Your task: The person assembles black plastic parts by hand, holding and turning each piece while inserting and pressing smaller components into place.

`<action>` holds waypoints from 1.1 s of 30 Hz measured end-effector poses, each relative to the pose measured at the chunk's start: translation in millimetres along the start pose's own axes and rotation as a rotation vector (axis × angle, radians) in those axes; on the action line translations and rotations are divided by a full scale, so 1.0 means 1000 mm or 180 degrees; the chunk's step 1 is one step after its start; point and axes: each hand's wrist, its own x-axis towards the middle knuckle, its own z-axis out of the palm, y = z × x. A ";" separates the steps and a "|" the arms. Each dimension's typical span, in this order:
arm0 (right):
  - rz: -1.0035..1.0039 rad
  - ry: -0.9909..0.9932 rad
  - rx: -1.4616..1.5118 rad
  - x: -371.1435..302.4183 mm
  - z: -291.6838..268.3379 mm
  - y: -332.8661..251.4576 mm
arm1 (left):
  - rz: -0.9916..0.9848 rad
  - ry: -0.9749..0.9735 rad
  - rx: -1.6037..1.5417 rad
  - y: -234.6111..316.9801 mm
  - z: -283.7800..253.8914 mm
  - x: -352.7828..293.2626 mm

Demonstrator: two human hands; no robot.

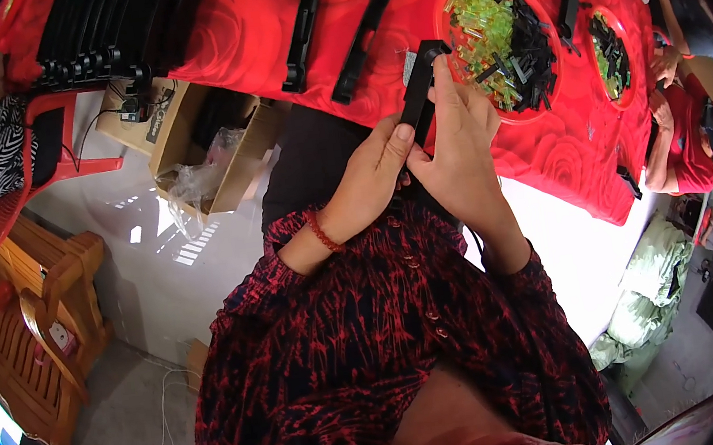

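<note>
A long black plastic strip [419,90] slants upward between my hands at the table's near edge. My left hand [371,163] closes around its lower part, the thumb lying along it. My right hand [457,134] grips it from the right, with the index finger stretched up to its top end. Just beyond, a red round tray [444,12] holds yellow-green clear pieces and small black pieces. Two more black strips, one [304,29] farther left and one [365,39] nearer my hands, lie on the red tablecloth [234,24].
Many black strips [98,41] are lined up at the far left. An open cardboard box [225,163] with clear plastic stands below the table edge, near a red chair [55,161] and a wooden bench [29,307]. At right, another person [689,137] sits beside a second red tray [612,58].
</note>
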 end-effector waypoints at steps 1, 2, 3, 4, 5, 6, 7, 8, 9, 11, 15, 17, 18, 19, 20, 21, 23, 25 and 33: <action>0.0022 0.0030 -0.0029 0.001 0.000 0.000 | -0.0045 0.0019 0.0037 0.000 0.000 0.000; 0.0007 0.0048 -0.0031 0.001 -0.001 -0.001 | -0.0031 0.0039 0.0087 -0.002 0.000 0.001; 0.0059 -0.0006 -0.0002 0.001 -0.002 -0.001 | -0.0011 0.0044 0.0102 0.000 0.000 0.001; 0.0112 -0.0059 0.0026 0.002 -0.002 -0.002 | 0.0004 0.0083 0.0119 0.002 0.000 0.001; 0.0096 -0.0040 0.0030 0.002 -0.002 -0.002 | 0.0018 0.0122 0.0137 0.004 0.001 0.001; 0.0117 -0.0090 0.0003 0.001 -0.001 -0.003 | 0.0038 0.0121 0.0147 0.004 0.000 0.001; 0.0139 -0.0139 -0.0025 0.000 0.000 -0.002 | -0.0054 0.0124 0.0044 0.003 0.000 0.000; 0.0128 -0.0121 -0.0026 0.000 0.002 -0.001 | -0.0145 0.0126 -0.0059 0.001 0.000 0.000; 0.0081 -0.0105 0.0000 0.000 0.003 0.000 | -0.0127 0.0121 -0.0051 0.001 -0.001 0.000; 0.0026 -0.0071 0.0020 -0.002 0.005 0.002 | -0.0182 0.0046 0.0108 -0.001 -0.002 0.000; 0.0103 0.0042 0.0091 -0.004 0.009 0.003 | 0.0020 0.0119 0.0373 0.005 0.001 0.002; 0.0197 0.0093 0.0128 -0.004 0.009 0.002 | 0.0009 0.0116 0.0356 0.007 -0.001 0.002; 0.0310 0.0122 0.0141 -0.003 0.009 0.002 | 0.0025 0.0095 0.0365 0.008 -0.001 0.002; 0.0424 0.0150 0.0155 -0.003 0.009 0.002 | 0.0016 0.0038 0.0360 0.009 -0.002 0.002; 0.0431 0.0175 0.0147 -0.004 0.010 0.003 | 0.0005 -0.0019 0.0356 0.010 -0.003 0.002; 0.0431 0.0233 0.0154 -0.006 0.011 0.005 | 0.0016 -0.0039 0.0363 0.010 -0.003 0.002; 0.0442 0.0309 0.0155 -0.007 0.013 0.008 | -0.0226 -0.0126 0.0039 0.009 -0.003 0.001; 0.0515 0.0324 0.0232 -0.009 0.014 0.009 | -0.0228 -0.0090 -0.0037 0.006 0.000 0.001; 0.0558 0.0348 0.0240 -0.017 0.009 0.017 | -0.0201 -0.0112 -0.0192 0.003 0.005 0.001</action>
